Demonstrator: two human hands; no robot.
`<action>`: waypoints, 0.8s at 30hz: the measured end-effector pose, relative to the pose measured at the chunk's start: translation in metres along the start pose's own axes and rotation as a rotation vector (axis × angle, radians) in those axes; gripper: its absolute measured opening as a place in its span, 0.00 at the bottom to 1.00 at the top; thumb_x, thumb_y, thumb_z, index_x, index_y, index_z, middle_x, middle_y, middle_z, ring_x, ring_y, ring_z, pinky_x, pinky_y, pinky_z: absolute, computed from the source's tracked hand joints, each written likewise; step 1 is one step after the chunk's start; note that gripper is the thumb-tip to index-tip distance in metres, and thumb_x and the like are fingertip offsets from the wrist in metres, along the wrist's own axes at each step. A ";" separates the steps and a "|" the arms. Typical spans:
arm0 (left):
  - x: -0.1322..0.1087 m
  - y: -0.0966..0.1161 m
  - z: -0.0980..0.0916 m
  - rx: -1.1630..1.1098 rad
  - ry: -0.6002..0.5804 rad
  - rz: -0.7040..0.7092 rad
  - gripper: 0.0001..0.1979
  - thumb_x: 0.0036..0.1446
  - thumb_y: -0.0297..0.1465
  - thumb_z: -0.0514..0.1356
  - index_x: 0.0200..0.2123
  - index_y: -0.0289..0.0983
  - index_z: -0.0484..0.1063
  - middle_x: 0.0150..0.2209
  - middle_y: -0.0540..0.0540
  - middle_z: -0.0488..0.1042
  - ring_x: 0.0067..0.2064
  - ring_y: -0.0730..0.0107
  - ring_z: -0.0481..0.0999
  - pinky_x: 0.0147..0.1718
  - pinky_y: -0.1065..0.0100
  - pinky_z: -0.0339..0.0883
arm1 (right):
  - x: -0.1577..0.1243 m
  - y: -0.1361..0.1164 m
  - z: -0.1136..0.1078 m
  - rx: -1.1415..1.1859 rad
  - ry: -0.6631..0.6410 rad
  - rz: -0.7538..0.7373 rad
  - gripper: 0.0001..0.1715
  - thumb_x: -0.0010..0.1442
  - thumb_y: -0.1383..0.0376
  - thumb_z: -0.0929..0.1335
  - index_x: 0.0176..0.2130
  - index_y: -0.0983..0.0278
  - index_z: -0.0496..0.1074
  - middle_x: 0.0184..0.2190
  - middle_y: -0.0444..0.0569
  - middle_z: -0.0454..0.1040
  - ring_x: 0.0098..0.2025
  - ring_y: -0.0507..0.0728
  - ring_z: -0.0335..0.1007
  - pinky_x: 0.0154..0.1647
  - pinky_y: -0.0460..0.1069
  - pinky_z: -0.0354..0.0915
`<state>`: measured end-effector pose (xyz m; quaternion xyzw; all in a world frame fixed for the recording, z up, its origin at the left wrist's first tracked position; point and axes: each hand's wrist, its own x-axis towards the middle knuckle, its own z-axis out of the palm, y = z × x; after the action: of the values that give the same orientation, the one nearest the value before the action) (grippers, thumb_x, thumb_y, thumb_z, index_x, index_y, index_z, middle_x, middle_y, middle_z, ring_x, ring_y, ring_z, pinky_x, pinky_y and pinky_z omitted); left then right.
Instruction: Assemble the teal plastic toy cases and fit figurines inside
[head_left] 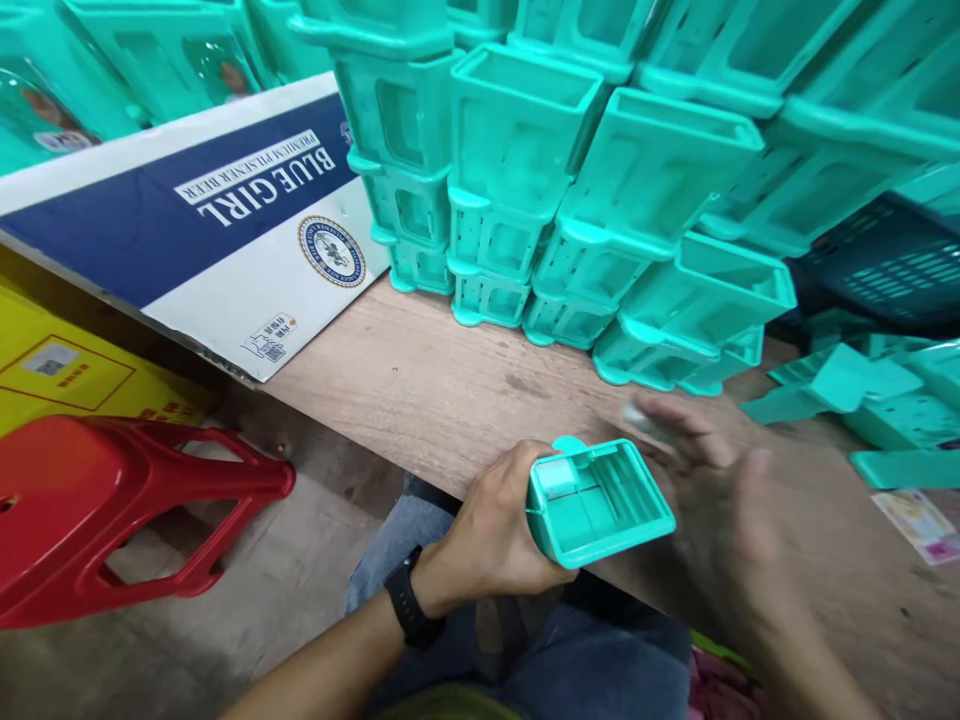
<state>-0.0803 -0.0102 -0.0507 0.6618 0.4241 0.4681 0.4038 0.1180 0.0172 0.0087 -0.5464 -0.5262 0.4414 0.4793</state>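
Keeping it simple: the thing to watch rn is the gap betw the teal box (600, 510) and the R hand (720, 500). The box is w/ the L hand (495, 520), which has it wrapped round the left end, thumb on the near side & fingers on the far side. So that one's def closed on it, just past the near edge of the counter (375, 380), roughly over the lap.

Opening faces up toward the wearer, a bit tilted. Its longer side runs abt left to right, w/ the right end angled slightly away, so the free end points at the R hand. That hand is on the box's right, fingers reaching fwd near the far right corner. L hand is obv the closer one, since it's in contact.

R hand is pretty blurred tho, so tbh can't tell if it's gripping the pale bit (634, 412) at its fingertips or touching the rim.

FYI the stacked teal boxes (517, 140) stand beyond, across the counter, & loose teal parts (862, 385) lie off to the right, past the R hand.
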 end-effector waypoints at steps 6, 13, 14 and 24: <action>-0.002 0.005 0.001 0.072 0.026 -0.078 0.31 0.42 0.33 0.71 0.51 0.42 0.66 0.44 0.47 0.77 0.44 0.54 0.82 0.43 0.58 0.78 | -0.011 0.035 0.042 0.323 0.047 0.133 0.46 0.59 0.26 0.58 0.43 0.59 0.79 0.39 0.52 0.84 0.41 0.66 0.81 0.42 0.58 0.74; 0.002 0.010 0.000 0.017 0.038 -0.086 0.31 0.42 0.31 0.71 0.51 0.42 0.67 0.48 0.47 0.79 0.48 0.54 0.82 0.50 0.57 0.78 | -0.007 0.031 0.041 0.160 0.174 0.088 0.42 0.64 0.30 0.57 0.35 0.60 0.78 0.34 0.50 0.82 0.41 0.64 0.78 0.41 0.55 0.69; 0.002 0.009 0.000 0.012 0.034 -0.080 0.32 0.42 0.31 0.71 0.52 0.42 0.66 0.50 0.46 0.78 0.49 0.53 0.82 0.51 0.56 0.77 | -0.007 0.031 0.042 0.165 0.170 0.089 0.42 0.64 0.30 0.58 0.34 0.60 0.77 0.34 0.50 0.81 0.40 0.64 0.78 0.40 0.55 0.69; -0.009 0.005 -0.002 0.064 0.033 -0.026 0.40 0.44 0.27 0.74 0.60 0.40 0.64 0.57 0.40 0.75 0.57 0.49 0.77 0.59 0.51 0.73 | -0.002 0.032 0.040 0.374 0.223 0.138 0.39 0.61 0.31 0.62 0.34 0.60 0.80 0.31 0.49 0.82 0.38 0.65 0.81 0.44 0.58 0.74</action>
<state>-0.0828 -0.0200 -0.0482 0.6611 0.4540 0.4598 0.3813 0.0834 0.0183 -0.0295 -0.5281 -0.3404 0.5001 0.5960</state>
